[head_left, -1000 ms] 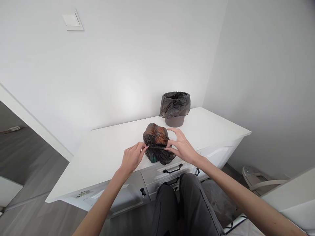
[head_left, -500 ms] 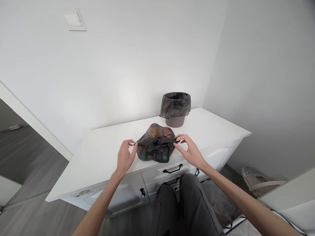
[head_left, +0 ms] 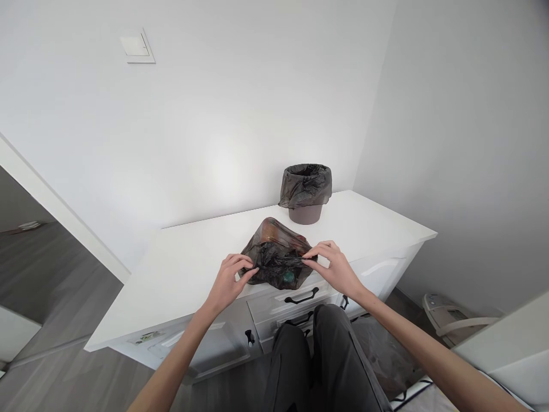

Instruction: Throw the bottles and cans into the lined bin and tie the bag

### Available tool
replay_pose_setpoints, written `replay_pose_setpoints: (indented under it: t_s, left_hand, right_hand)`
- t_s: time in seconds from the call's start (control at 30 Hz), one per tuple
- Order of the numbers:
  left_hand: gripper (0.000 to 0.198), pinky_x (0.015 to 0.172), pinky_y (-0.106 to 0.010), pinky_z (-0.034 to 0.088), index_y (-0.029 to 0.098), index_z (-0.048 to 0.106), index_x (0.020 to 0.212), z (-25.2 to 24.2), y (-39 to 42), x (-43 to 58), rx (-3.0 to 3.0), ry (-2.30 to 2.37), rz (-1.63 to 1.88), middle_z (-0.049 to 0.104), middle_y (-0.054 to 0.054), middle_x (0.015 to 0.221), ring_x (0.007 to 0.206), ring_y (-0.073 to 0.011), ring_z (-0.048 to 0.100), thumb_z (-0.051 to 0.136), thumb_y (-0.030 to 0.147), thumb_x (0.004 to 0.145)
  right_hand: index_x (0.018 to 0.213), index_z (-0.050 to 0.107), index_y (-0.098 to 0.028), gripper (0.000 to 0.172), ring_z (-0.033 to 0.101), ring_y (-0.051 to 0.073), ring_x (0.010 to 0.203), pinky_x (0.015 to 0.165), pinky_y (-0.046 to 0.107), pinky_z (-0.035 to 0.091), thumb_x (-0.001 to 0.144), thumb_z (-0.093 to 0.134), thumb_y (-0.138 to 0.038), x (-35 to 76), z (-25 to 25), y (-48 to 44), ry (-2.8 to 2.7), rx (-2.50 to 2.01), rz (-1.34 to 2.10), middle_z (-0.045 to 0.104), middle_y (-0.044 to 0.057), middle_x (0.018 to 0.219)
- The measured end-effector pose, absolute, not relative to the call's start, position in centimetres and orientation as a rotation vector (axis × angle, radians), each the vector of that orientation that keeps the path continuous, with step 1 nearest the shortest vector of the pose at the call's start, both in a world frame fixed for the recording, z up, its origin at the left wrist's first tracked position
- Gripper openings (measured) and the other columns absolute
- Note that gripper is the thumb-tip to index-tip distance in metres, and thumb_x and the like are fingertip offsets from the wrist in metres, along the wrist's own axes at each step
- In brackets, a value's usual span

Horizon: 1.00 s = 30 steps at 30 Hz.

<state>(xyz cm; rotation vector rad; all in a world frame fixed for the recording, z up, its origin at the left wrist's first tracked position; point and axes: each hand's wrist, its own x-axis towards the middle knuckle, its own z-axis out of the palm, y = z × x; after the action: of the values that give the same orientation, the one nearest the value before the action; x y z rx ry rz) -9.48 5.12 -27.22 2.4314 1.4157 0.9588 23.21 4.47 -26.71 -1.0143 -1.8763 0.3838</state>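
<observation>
A thin black plastic bag [head_left: 274, 260] lies at the front edge of the white cabinet top. Through its film show an orange-brown shape, a bit of red and a round green thing; their kinds are unclear. My left hand [head_left: 230, 278] pinches the bag's gathered edge on the left between thumb and fingers. On the right side my right hand [head_left: 333, 266] grips the same edge in a pinch. Behind the bag stands a small brown trash bin [head_left: 305, 214], lined with another black bag [head_left: 304, 189] folded over its rim.
The white cabinet [head_left: 197, 240] has drawers with black handles [head_left: 301, 296] on its front. Walls rise behind and to the right. A light switch [head_left: 137, 47] is on the back wall. A beige appliance [head_left: 446, 315] sits low at right.
Both hands have come closer to me and the left has moved right, narrowing the gap between them. The bag's edge has been drawn nearer and the film over its contents is tauter.
</observation>
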Motion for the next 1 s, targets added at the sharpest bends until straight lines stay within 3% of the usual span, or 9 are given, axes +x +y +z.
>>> replay_pose_setpoints:
  t_s: [0.1, 0.2, 0.33, 0.47, 0.6, 0.73, 0.83, 0.9, 1.0]
  left_hand:
    - [0.026, 0.107, -0.041, 0.045, 0.024, 0.069, 0.093, -26.4, 3.3, -10.1, 2.143, 1.462, 1.073, 0.071, -0.008, 0.125, 0.123, -0.0255, 0.061, 0.061, 0.049, 0.097]
    - [0.031, 0.107, -0.042, 0.047, 0.024, 0.065, 0.102, -24.1, 1.3, -8.8, 1.857, 1.504, 1.195, 0.071, -0.010, 0.126, 0.126, -0.0272, 0.062, 0.063, 0.053, 0.093]
    - [0.036, 0.091, -0.039, 0.053, 0.026, 0.055, 0.116, -21.2, -0.6, -5.4, 1.743, 1.356, 1.226, 0.075, -0.004, 0.096, 0.095, -0.0224, 0.070, 0.058, 0.055, 0.094]
    - [0.043, 0.085, -0.037, 0.053, 0.024, 0.051, 0.122, -20.1, -1.3, -3.6, 1.805, 1.231, 1.014, 0.061, 0.006, 0.058, 0.064, -0.0187, 0.065, 0.032, 0.058, 0.105]
    - [0.052, 0.065, -0.031, 0.048, 0.027, 0.063, 0.108, -20.4, -1.0, -3.5, 2.101, 1.389, 0.581, 0.064, 0.003, 0.061, 0.059, -0.0191, 0.063, 0.019, 0.056, 0.107]
    - [0.041, 0.065, -0.031, 0.046, 0.030, 0.069, 0.106, -22.0, -0.1, -3.2, 2.545, 1.479, 0.115, 0.071, -0.001, 0.072, 0.066, -0.0221, 0.069, 0.030, 0.043, 0.107]
    - [0.036, 0.066, -0.033, 0.048, 0.029, 0.070, 0.116, -23.3, 0.6, -3.3, 2.678, 1.637, -0.126, 0.075, -0.007, 0.079, 0.072, -0.0266, 0.073, 0.037, 0.037, 0.105]
    - [0.038, 0.068, -0.036, 0.050, 0.025, 0.066, 0.128, -23.6, 0.9, -3.8, 2.670, 1.751, -0.177, 0.076, -0.013, 0.082, 0.076, -0.0312, 0.074, 0.038, 0.034, 0.104]
    - [0.048, 0.070, -0.043, 0.051, 0.017, 0.051, 0.147, -23.1, 1.0, -4.5, 2.620, 1.959, -0.216, 0.075, -0.019, 0.084, 0.079, -0.0376, 0.075, 0.035, 0.030, 0.104]
  right_hand:
    - [0.095, 0.074, -0.027, 0.034, 0.061, 0.029, 0.110, 0.101, 0.047, 0.045, 0.090, 0.069, -0.060, 24.7, -27.2, 4.0, -1.607, -1.075, 0.682, 0.075, 0.007, 0.105]
    - [0.098, 0.070, -0.024, 0.043, 0.062, 0.027, 0.111, 0.101, 0.042, 0.045, 0.083, 0.074, -0.065, 25.7, -27.6, 3.8, -1.374, -1.079, 0.892, 0.072, 0.007, 0.108]
    - [0.110, 0.066, -0.024, 0.047, 0.062, 0.023, 0.107, 0.098, 0.036, 0.045, 0.082, 0.076, -0.061, 26.2, -27.2, 3.7, -1.211, -1.020, 1.001, 0.068, 0.004, 0.104]
    - [0.114, 0.065, -0.026, 0.039, 0.061, 0.020, 0.089, 0.090, 0.035, 0.047, 0.094, 0.063, -0.058, 27.1, -25.5, 3.1, -1.281, -1.052, 0.868, 0.063, -0.001, 0.084]
    - [0.106, 0.070, -0.025, 0.038, 0.061, 0.023, 0.084, 0.091, 0.041, 0.049, 0.107, 0.041, -0.050, 27.0, -24.4, 1.8, -1.708, -1.081, 0.566, 0.061, 0.001, 0.072]
    - [0.117, 0.069, -0.027, 0.030, 0.065, 0.023, 0.097, 0.093, 0.039, 0.051, 0.108, 0.043, -0.038, 23.9, -24.4, 0.4, -2.250, -0.861, 0.278, 0.070, 0.006, 0.097]
    - [0.136, 0.059, -0.027, 0.033, 0.069, 0.020, 0.091, 0.078, 0.032, 0.053, 0.109, 0.041, -0.028, 21.0, -25.2, 0.2, -2.567, -0.757, 0.123, 0.069, 0.006, 0.112]
    - [0.137, 0.056, -0.023, 0.035, 0.070, 0.018, 0.083, 0.069, 0.029, 0.051, 0.105, 0.044, -0.017, 19.9, -26.0, 0.6, -2.706, -0.799, 0.018, 0.068, 0.008, 0.119]
    - [0.137, 0.057, -0.020, 0.047, 0.073, 0.019, 0.084, 0.067, 0.029, 0.052, 0.092, 0.052, -0.005, 19.3, -27.4, 1.4, -2.743, -0.966, -0.097, 0.062, 0.014, 0.137]
